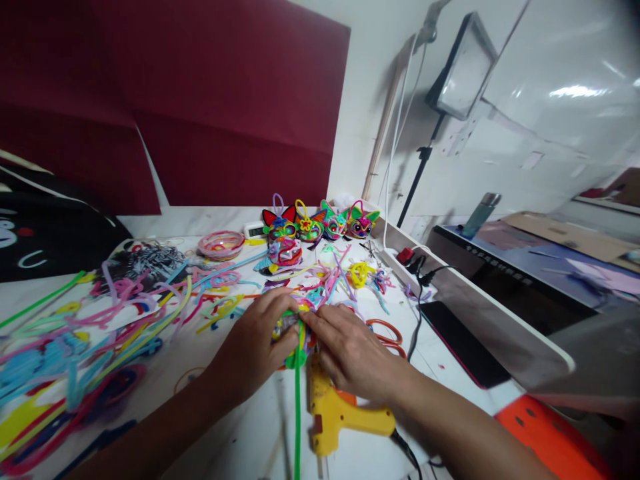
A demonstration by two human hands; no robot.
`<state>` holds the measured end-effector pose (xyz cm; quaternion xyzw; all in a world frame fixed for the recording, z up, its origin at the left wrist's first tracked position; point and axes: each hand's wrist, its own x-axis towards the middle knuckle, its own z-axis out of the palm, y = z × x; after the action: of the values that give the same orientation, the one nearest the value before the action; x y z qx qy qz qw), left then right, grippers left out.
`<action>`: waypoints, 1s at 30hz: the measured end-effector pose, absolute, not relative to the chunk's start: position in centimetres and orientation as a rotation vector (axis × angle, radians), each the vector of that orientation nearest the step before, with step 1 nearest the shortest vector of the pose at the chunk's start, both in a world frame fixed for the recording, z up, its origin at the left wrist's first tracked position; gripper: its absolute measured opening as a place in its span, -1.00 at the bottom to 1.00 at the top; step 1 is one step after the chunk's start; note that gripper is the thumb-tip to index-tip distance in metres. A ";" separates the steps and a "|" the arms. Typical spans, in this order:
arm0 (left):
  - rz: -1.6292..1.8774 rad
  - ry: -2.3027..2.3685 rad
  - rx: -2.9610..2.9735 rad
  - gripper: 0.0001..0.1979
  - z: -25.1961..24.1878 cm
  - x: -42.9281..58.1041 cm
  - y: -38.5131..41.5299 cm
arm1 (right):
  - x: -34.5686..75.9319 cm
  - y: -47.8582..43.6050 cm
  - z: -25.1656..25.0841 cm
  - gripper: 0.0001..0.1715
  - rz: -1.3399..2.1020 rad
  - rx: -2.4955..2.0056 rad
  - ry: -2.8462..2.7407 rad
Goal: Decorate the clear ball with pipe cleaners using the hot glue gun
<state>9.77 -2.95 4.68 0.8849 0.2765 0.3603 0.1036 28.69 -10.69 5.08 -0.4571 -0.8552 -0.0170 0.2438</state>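
Observation:
Between my two hands is a small colourful pipe-cleaner craft piece [295, 361], mostly covered by fingers. My left hand [260, 340] is wrapped round its left side. From the right, my right hand [350, 343] presses its fingertips on the top, at the upper end of a green pipe cleaner [297, 413]. That strip hangs down towards the table's front edge. Just below my right hand lies a yellow glue gun [327, 420], its cord running off to the lower right. Orange-handled scissors [387, 331] rest beyond my right wrist, partly hidden.
Several finished cat-face ornaments [310, 228] stand at the back. Loose pipe cleaners [145, 327] cover the left side. A pink woven bowl [221, 245], a white timer [254, 231] and a black phone [463, 341] lie around. A raised white edge [480, 300] bounds the right.

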 end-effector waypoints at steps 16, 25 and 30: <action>1.049 0.814 2.628 -0.86 4.8 9.8 -3.1 | 28.7 -10.8 5.3 -0.44 -0.019 -1.249 -2.344; 1.042 0.790 2.665 -0.85 4.7 9.8 -3.0 | 28.7 -10.9 5.2 -0.40 -0.023 -1.267 -2.346; 1.031 0.796 2.659 -0.86 4.6 9.8 -3.0 | 28.6 -10.9 5.4 -0.39 -0.017 -1.283 -2.350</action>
<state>9.79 -3.05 4.62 0.8944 0.2676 0.3469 0.0901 28.62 -10.94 5.38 -0.4662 -0.8543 -0.0064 0.2299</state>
